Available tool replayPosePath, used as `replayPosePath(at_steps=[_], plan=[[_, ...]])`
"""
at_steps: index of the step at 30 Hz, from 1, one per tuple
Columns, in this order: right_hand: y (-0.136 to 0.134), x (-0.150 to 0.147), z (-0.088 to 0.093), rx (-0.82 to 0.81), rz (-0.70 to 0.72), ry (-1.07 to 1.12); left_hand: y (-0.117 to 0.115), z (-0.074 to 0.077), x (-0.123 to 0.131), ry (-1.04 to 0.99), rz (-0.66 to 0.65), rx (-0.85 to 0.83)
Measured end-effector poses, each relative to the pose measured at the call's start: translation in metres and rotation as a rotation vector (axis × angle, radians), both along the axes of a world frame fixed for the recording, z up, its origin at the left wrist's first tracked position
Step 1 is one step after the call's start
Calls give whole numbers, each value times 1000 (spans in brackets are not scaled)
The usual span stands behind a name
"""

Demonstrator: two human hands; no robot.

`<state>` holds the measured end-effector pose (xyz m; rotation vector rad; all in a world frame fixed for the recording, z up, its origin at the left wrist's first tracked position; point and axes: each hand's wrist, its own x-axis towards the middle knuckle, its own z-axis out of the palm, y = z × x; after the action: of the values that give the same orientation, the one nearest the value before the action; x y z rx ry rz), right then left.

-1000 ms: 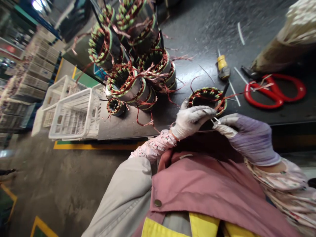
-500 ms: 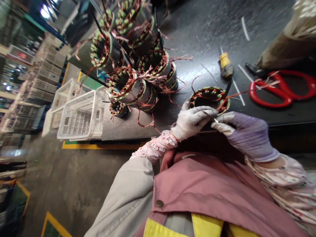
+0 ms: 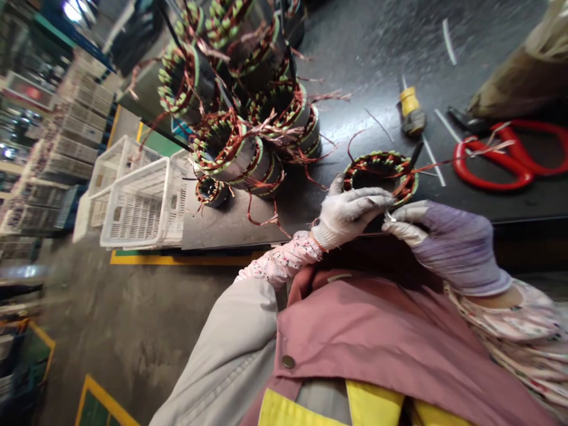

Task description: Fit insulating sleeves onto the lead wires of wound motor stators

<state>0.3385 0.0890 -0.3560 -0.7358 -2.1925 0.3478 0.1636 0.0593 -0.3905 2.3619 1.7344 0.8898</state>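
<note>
A motor stator (image 3: 404, 190), a ring with red windings and green slot liners, sits at the bench's front edge. My left hand (image 3: 350, 214), in a white glove, is closed at its near left rim, thumb on the side and fingers across the front. My right hand (image 3: 448, 239), in a purple and white glove, pinches a thin white strip just off the near right rim, close to the left fingertips. Most of that strip is hidden by the fingers. From the stator's right side, red lead wires (image 3: 444, 161) stretch towards red-handled scissors (image 3: 492, 171).
Several wound stators (image 3: 235, 160) are stacked on the left of the black bench (image 3: 355, 53). A yellow-and-black screwdriver (image 3: 412, 112) and white strips (image 3: 433, 160) lie behind the work. White plastic crates (image 3: 137, 207) stand left, a wrapped bundle (image 3: 519, 77) right.
The view has shifted slightly. Both hands stay at the stator's near rim, and the right fingertips have turned a little, still pinching the white strip.
</note>
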Motion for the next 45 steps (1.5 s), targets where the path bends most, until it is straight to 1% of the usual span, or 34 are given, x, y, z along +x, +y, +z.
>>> replayPosePath(at_steps=[2,4,7,10,14,18,20,21,23,25,27,29,30,31,33,35,36,37,38,39,40,41,42,43,44,45], plan=[[2,-1,-2,21,-2,-3,0,0,0,-14,2,8],[2,0,-4,9,10,-12,-1,2,1,-15,18,-5],[0,4,-3,-66,31,-1,-2,5,3,-3,50,-42],[-4,7,0,-142,31,17,-2,6,5,-37,60,-52],[-3,5,-1,-202,-13,-9,-2,1,3,-45,55,-43],[3,0,-9,-197,-51,-36,-1,-4,0,10,8,-26],[6,-3,-13,-139,-81,-74,-1,-3,-1,62,-10,-49],[8,-4,-13,-78,-104,-97,0,-1,-1,82,-14,-64],[9,-5,-9,90,-158,-167,1,3,-2,97,-17,-90],[11,-4,-2,236,-188,-265,2,7,-1,75,-26,-102],[10,1,7,291,-152,-359,4,11,-1,49,-26,-112],[9,9,15,274,-68,-369,5,14,0,36,-12,-119],[7,13,18,232,-45,-343,6,15,-1,36,-5,-126],[4,16,21,147,-53,-279,6,16,-2,39,-5,-133],[-3,15,24,-108,-137,-91,7,18,-5,51,-41,-144],[-13,8,26,-324,-238,94,7,18,-12,72,-128,-139],[-19,3,27,-449,-226,177,8,18,-16,86,-184,-128],[-24,-1,29,-603,-160,243,9,18,-20,102,-238,-112],[-26,-4,31,-791,-59,293,10,18,-24,120,-280,-93],[-26,-7,34,-998,52,354,11,18,-26,142,-309,-76],[-22,-10,38,-1172,155,406,12,19,-26,166,-319,-62],[-14,-14,43,-1257,216,424,13,21,-26,194,-314,-50],[-2,-17,47,-1254,213,441,13,24,-23,228,-298,-40],[13,-21,51,-1154,176,410,13,27,-20,268,-281,-29],[28,-25,54,-1016,106,339,11,30,-17,317,-269,-20],[44,-27,57,-937,60,321,9,34,-13,374,-265,-9]])
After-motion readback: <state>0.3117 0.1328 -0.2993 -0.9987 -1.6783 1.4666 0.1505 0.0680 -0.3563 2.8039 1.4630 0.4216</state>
